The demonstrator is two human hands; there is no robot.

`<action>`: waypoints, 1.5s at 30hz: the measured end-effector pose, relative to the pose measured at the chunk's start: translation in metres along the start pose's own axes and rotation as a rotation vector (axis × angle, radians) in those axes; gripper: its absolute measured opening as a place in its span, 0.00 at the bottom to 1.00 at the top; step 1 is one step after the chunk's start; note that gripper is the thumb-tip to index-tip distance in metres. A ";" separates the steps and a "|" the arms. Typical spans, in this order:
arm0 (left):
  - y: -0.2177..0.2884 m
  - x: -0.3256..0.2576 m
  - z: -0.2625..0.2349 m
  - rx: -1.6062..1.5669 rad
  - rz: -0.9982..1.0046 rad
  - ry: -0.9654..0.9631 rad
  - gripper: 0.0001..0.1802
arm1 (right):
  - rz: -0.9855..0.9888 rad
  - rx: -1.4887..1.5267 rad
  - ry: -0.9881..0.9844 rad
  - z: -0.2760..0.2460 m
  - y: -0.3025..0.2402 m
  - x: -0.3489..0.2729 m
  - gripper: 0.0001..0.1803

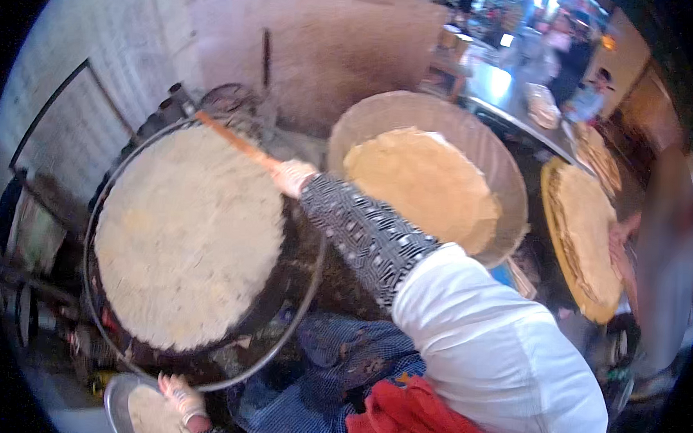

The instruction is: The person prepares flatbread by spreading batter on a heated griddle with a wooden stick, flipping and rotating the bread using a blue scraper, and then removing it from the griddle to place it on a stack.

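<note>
My right hand grips a long flat wooden stick, reaching over the far right part of a big round griddle. Covering most of that griddle is a wide, pale flatbread with an uneven edge. A metal hoop runs around the griddle. At the near left, my left hand is closed at the side of a metal bowl. Pale batter or flour lies in the bowl. The stick's far end is blurred near the griddle's back edge.
Right of the griddle stands a large basin holding browned flatbread. Farther right, another person's hand touches flatbreads on a yellow board. A metal-topped table stands behind. A wall closes off the back.
</note>
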State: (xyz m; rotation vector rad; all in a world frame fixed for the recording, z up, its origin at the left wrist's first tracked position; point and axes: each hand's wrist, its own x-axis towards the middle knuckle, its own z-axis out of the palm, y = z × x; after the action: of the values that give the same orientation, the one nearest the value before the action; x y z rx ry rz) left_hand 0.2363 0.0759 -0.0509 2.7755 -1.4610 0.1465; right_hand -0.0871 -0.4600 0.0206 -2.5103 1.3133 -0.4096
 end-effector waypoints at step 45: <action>0.145 -0.401 -0.201 -0.556 -0.528 0.202 0.21 | -0.342 0.681 -1.495 -0.004 -0.364 -0.393 0.28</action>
State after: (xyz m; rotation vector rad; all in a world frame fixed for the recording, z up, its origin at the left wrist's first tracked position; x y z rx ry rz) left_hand -0.1247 0.3328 0.1100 2.4713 -0.5703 0.0102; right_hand -0.0310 0.0648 0.1118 -1.6026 0.0844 0.7377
